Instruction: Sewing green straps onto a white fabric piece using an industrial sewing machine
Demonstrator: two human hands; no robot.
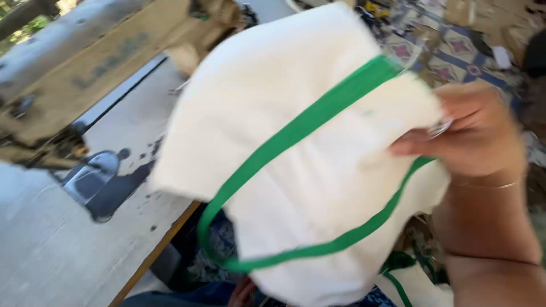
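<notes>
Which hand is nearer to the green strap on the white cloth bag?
Right. The right hand grips the white cloth bag's edge right where the green strap passes. The left hand only peeks out below the bag's bottom, apart from the strap.

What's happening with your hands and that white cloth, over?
Right hand gripping white cloth bag by its edge. Left hand low, barely seen beneath. Green strap loops across. Sewing machine alongside, apart.
</notes>
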